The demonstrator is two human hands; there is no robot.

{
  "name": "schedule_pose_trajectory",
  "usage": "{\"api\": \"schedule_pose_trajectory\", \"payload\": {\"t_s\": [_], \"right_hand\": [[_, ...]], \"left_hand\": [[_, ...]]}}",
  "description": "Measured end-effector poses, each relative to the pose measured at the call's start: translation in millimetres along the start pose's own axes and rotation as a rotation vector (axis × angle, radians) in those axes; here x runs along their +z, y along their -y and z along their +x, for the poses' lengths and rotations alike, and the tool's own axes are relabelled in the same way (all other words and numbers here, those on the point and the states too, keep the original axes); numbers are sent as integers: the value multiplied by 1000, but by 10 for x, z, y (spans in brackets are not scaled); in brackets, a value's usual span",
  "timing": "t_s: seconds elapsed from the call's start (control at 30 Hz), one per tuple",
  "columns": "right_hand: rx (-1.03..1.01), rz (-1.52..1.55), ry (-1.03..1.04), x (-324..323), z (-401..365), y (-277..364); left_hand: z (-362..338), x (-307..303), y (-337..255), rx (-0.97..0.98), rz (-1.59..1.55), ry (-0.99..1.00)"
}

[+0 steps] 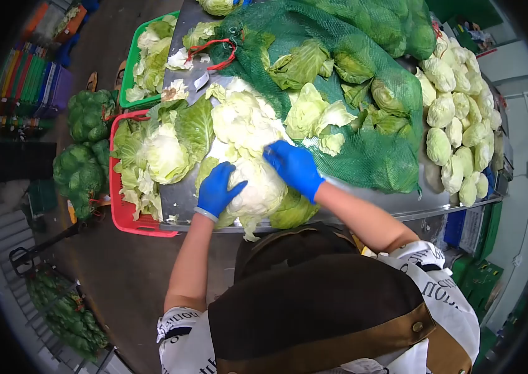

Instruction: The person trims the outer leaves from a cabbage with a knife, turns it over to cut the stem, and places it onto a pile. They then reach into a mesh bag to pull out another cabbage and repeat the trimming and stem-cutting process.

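Observation:
Both of my hands wear blue gloves and rest on a pale cabbage (pixel 259 190) near the table's front edge. My left hand (pixel 219 191) holds its left side, thumb apart from the fingers. At the cabbage's upper right, my right hand (pixel 294 168) has its fingers curled against it; the fingertips are partly hidden. Just beyond lies a heap of whitish cabbage leaves (pixel 246 121). Outer green leaves (pixel 295 210) stick out beneath the cabbage. To the right, a green net bag (pixel 370 171) spreads over the table with several cabbages inside and loose leaves on top.
Leaves fill a red crate (pixel 114 181) and a green crate (pixel 129 71) at the left edge of the metal table (pixel 395 204). Several pale trimmed cabbages (pixel 454 134) are piled at right. Net sacks (pixel 80 171) stand on the floor at left. Another full net bag (pixel 388 25) lies farther back.

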State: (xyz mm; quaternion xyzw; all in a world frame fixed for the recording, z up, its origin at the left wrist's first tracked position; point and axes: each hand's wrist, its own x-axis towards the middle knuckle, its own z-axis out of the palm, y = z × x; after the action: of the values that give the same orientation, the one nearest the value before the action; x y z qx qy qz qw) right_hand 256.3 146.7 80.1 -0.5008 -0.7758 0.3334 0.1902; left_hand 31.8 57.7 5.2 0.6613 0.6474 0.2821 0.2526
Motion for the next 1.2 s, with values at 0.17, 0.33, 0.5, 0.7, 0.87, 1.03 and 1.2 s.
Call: {"api": "schedule_pose_trajectory", "payload": {"t_s": [0.17,0.33,0.5,0.7,0.87,1.03,1.2], "right_hand": [[78,131,22,379,-512,-69],[93,55,95,446,-631,-148],[109,-57,144,451,-601,-153],[298,-40,-40,567,-414,-703],[500,254,57,583,-313,-1102],[823,847,81,866,-284,-1071],[668,807,-21,679,-182,-954]], "left_hand": [[120,-14,180,-411,169,-138],[218,29,470,-389,150,-521],[-197,62,154,-407,-349,-323],[-278,385,-40,-171,-150,-134],[-164,61,-119,-131,-212,17],[348,185,-62,-448,-165,323],[138,141,-111,-213,-280,277]]}}
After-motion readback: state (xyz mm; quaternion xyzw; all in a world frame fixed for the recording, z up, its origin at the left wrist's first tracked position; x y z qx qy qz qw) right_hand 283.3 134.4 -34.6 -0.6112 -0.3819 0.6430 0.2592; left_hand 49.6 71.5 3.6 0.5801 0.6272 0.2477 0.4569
